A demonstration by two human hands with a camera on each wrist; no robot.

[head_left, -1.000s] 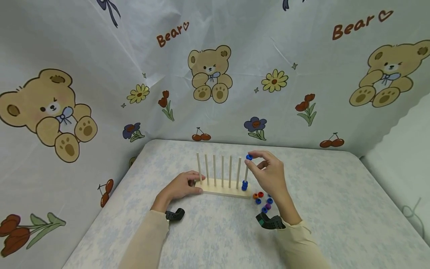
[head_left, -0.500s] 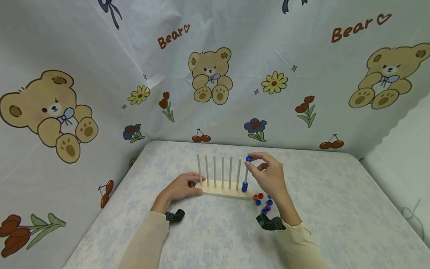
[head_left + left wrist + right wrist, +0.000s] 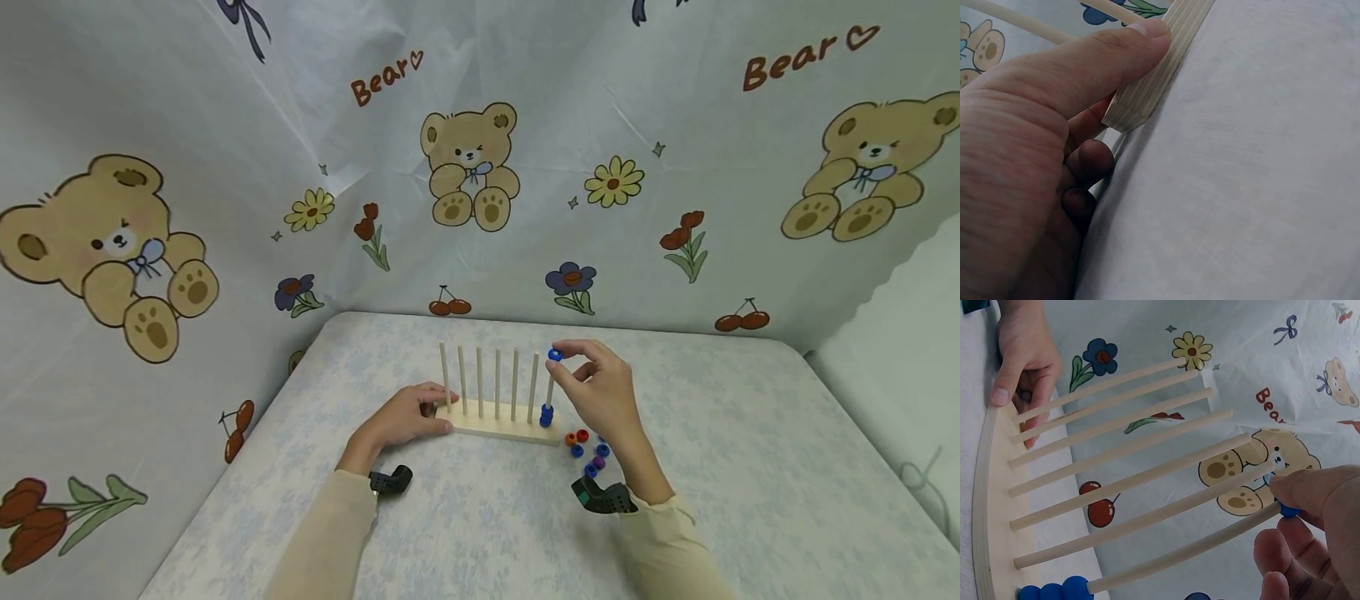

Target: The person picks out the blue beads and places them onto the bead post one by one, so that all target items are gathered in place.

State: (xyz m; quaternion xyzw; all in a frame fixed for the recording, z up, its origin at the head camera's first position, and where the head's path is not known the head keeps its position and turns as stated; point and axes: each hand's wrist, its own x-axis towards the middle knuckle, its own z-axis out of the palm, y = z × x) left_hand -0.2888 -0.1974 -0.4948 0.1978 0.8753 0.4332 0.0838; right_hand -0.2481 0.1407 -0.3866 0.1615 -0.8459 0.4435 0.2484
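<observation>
A wooden base (image 3: pixel 495 425) carries several upright pegs in a row. My left hand (image 3: pixel 405 414) grips its left end, thumb on the front edge, as the left wrist view also shows with the thumb on the base (image 3: pixel 1138 103). At the right end, my right hand (image 3: pixel 600 390) pinches a blue bead (image 3: pixel 555 355) between thumb and forefinger at the top of the rightmost peg. Lower on that peg sit blue beads (image 3: pixel 547 416); the right wrist view shows three blue beads (image 3: pixel 1052 592) stacked against the base and the pinched bead (image 3: pixel 1289 510) at the tip.
Several loose beads, among them a red bead (image 3: pixel 582 435) and a purple bead (image 3: pixel 598 462), lie on the table (image 3: pixel 465 517) right of the base, close to my right wrist. A bear-printed cloth (image 3: pixel 540 233) hangs behind the table. A thin cable (image 3: pixel 926 479) is at the far right.
Compared with a second ago, the pinched bead and my right fingers are very slightly lower at the peg's top. My left hand has kept its place on the base.
</observation>
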